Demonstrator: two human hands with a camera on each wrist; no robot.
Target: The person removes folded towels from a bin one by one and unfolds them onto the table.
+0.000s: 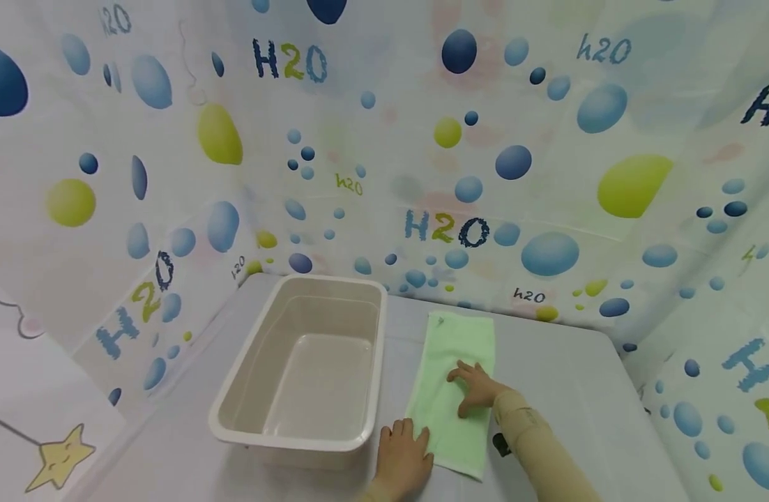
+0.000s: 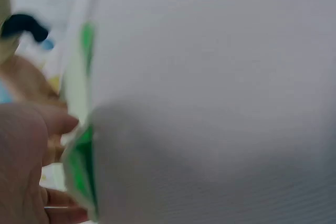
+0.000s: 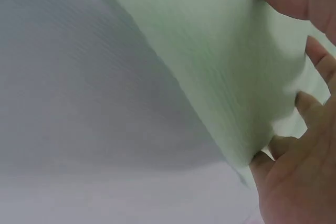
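Observation:
A light green towel (image 1: 457, 376) lies lengthwise on the table, right of a beige plastic basin (image 1: 296, 359). My left hand (image 1: 403, 457) is at the towel's near left edge, between it and the basin. In the left wrist view, the left thumb (image 2: 58, 119) is beside a raised, folded bit of the towel's edge. Farther up, my right hand (image 1: 478, 385) rests on the towel with its fingers spread. The right wrist view has these fingertips touching the towel (image 3: 210, 66) near its edge.
The basin's raised rim stands close to the left hand. A grey-white cover (image 1: 560, 390) lies over the table. Curtains printed with blue and green drops (image 1: 459, 188) hang at the back and both sides. A small black object (image 1: 500, 444) shows under the right forearm.

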